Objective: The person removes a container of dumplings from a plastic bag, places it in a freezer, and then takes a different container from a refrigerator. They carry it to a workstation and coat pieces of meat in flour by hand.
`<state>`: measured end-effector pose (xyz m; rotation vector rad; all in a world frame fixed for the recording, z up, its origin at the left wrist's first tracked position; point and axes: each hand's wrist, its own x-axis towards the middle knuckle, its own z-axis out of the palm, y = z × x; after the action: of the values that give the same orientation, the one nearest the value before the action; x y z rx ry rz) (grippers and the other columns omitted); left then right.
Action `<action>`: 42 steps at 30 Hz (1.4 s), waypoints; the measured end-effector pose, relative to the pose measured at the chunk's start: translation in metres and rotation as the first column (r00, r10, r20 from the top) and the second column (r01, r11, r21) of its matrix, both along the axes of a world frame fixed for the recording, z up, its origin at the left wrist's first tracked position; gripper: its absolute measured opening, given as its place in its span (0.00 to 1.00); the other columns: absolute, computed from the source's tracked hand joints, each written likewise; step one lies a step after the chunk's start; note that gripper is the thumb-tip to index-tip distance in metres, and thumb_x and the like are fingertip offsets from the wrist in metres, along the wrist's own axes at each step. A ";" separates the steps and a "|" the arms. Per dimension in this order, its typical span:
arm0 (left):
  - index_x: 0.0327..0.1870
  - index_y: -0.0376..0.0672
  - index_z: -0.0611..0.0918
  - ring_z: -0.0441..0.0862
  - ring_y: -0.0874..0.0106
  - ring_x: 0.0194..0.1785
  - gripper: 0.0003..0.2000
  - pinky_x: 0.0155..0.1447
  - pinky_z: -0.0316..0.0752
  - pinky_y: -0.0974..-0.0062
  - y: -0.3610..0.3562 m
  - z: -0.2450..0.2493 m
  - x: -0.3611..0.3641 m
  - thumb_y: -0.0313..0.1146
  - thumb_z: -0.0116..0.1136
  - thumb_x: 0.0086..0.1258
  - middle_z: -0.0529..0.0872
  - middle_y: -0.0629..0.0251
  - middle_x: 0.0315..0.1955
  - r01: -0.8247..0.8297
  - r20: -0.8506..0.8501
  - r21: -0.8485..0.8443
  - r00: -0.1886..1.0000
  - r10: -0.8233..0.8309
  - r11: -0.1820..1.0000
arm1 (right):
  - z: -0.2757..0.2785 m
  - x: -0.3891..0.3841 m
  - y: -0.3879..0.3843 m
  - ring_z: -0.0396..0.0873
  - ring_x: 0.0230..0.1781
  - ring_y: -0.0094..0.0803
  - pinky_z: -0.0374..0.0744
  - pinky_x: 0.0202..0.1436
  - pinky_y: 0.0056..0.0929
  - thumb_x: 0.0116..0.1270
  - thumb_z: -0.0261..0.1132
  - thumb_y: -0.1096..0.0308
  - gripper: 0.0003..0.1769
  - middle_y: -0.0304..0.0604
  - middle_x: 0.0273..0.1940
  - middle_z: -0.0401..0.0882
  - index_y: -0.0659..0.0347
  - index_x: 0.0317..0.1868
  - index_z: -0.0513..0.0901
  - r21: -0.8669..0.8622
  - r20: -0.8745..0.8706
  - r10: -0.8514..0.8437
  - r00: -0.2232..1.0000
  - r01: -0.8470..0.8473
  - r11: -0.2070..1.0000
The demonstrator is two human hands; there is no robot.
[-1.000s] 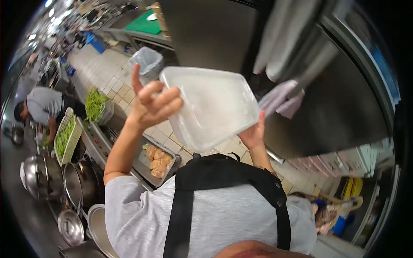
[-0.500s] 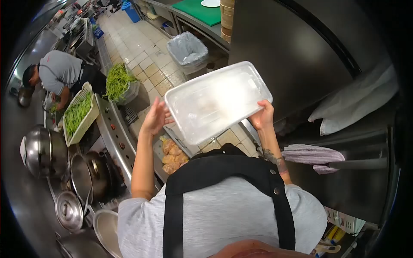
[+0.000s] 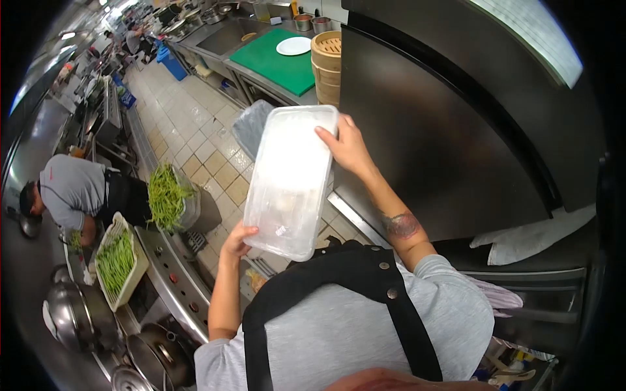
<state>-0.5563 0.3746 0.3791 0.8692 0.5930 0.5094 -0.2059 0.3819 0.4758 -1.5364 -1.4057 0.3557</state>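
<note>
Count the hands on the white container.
2: the left hand at the container's near left corner, the right hand near its far right corner. Some fingers are hidden.

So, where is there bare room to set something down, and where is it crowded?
Bare: the green board between the white plate and the board's near edge, left of the bamboo steamer; floor tiles between the lined bin and the tub of greens. Crowded: the left counter, with a vegetable crate and steel pots.

Floor [image 3: 212, 153]: tiled in pale and tan, shiny, stretching away from where I stand.
Cabinet [image 3: 417, 130]: tall, dark, glossy, close by me.
Counter [image 3: 259, 83]: steel, beyond the cabinet.
Lights [image 3: 68, 36]: white, far off.
</note>
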 end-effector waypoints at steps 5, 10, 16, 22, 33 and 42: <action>0.68 0.30 0.65 0.75 0.63 0.62 0.33 0.66 0.68 0.65 0.024 -0.005 -0.004 0.32 0.63 0.63 0.77 0.53 0.59 -0.179 0.019 0.026 0.984 0.178 0.984 | 0.080 0.026 0.035 0.72 0.59 0.51 0.72 0.61 0.44 0.54 0.73 0.63 0.23 0.51 0.58 0.71 0.58 0.52 0.82 0.558 0.369 -0.410 0.834 0.154 0.815; 0.73 0.36 0.58 0.67 0.62 0.69 0.36 0.70 0.63 0.63 0.082 -0.004 -0.015 0.33 0.62 0.66 0.69 0.55 0.67 -0.237 -0.003 0.002 0.972 0.237 0.972 | 0.121 0.042 0.052 0.70 0.56 0.42 0.70 0.49 0.44 0.53 0.74 0.57 0.28 0.44 0.52 0.72 0.55 0.55 0.79 0.582 0.512 -0.755 0.411 0.480 0.656; 0.76 0.45 0.54 0.65 0.62 0.70 0.39 0.71 0.62 0.60 0.165 -0.029 -0.048 0.35 0.61 0.66 0.67 0.57 0.69 -0.094 -0.151 -0.050 0.985 0.086 0.994 | 0.118 0.036 0.074 0.71 0.46 0.38 0.66 0.45 0.43 0.49 0.77 0.49 0.29 0.39 0.40 0.73 0.55 0.46 0.79 0.540 0.521 -0.830 0.202 0.675 0.503; 0.76 0.52 0.55 0.72 0.55 0.65 0.40 0.61 0.72 0.51 0.237 -0.050 -0.084 0.43 0.63 0.65 0.69 0.58 0.67 0.181 -0.243 -0.189 0.944 -0.225 0.965 | 0.120 0.000 0.077 0.71 0.51 0.37 0.65 0.47 0.46 0.53 0.71 0.38 0.34 0.38 0.43 0.73 0.54 0.50 0.78 0.433 0.575 -0.813 0.091 0.809 0.397; 0.77 0.56 0.50 0.65 0.58 0.70 0.39 0.64 0.68 0.51 0.288 -0.075 -0.053 0.39 0.59 0.68 0.64 0.60 0.70 0.544 -0.288 -0.193 0.764 -0.577 0.816 | 0.096 -0.142 -0.050 0.71 0.46 0.45 0.66 0.57 0.45 0.60 0.53 0.26 0.39 0.46 0.39 0.73 0.62 0.37 0.75 0.666 0.282 -0.919 0.274 0.634 0.393; 0.78 0.60 0.49 0.62 0.57 0.72 0.40 0.66 0.67 0.48 0.253 -0.065 0.049 0.39 0.59 0.69 0.61 0.61 0.72 0.795 -0.180 -0.196 0.547 -0.818 0.574 | 0.093 -0.262 -0.212 0.64 0.67 0.57 0.54 0.72 0.58 0.61 0.51 0.30 0.38 0.67 0.59 0.71 0.65 0.37 0.74 0.691 -0.225 -0.841 0.492 0.689 0.219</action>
<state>-0.5070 0.6274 0.3145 1.0223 0.3690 -0.5018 -0.4676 0.1702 0.5689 -1.3749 -0.5493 -0.9451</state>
